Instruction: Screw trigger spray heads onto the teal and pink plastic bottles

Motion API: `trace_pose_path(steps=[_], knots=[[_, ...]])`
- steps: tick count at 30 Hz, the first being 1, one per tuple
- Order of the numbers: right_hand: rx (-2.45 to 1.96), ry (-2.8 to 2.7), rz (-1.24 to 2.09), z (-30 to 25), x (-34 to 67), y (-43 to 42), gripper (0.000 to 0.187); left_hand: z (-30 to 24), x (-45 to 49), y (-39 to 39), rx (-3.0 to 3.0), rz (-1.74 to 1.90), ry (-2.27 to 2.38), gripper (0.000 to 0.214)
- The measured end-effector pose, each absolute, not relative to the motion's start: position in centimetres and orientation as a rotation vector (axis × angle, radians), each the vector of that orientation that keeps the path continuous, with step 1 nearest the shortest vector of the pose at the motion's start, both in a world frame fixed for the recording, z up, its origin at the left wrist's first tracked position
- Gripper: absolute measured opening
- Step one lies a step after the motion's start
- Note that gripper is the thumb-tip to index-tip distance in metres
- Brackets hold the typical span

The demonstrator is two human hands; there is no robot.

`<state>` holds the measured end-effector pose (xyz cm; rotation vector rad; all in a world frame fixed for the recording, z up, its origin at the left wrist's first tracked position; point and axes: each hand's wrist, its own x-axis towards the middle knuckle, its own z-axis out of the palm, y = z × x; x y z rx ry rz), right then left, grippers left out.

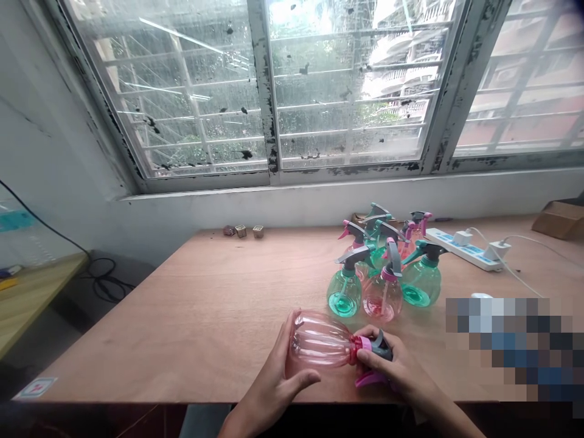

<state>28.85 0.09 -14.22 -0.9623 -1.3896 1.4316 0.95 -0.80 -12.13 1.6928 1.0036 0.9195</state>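
A clear pink spray bottle (322,340) lies on its side between my hands, just above or on the near part of the table. My left hand (278,371) cups its base, fingers along the far side and thumb held off the body. At the other end, my right hand (387,365) is closed around the pink collar and grey spray head, with the thumb on the collar. The pink trigger (371,378) points down toward the table edge. Just beyond stand a green spray bottle (344,293), a pink spray bottle (382,297) and another green one (422,281).
Several more spray bottles crowd behind those. A white power strip (465,248) with plugs and cables lies to the right, near a cardboard box (559,219). Small cubes (258,232) sit by the wall under the window. The wooden table (182,328) ends close to me.
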Motion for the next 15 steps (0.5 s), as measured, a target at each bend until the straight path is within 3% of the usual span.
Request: trace_pose_path(steps=[7, 12, 15], knots=[[-0.953, -1.361, 1.413, -14.20, 28.75, 0.05, 0.034, -12.68, 0.82, -0.62, 1.758, 0.950, 1.006, 0.088], [-0.934, -1.338, 1.452, -14.29, 28.78, 0.04, 0.034, -12.65, 0.65, -0.96, 1.765, 0.892, 0.965, 0.100], [-0.956, -1.347, 1.438, -14.27, 28.82, 0.05, 0.034, -12.23, 0.72, -0.96, 1.695, 0.897, 0.955, 0.096]])
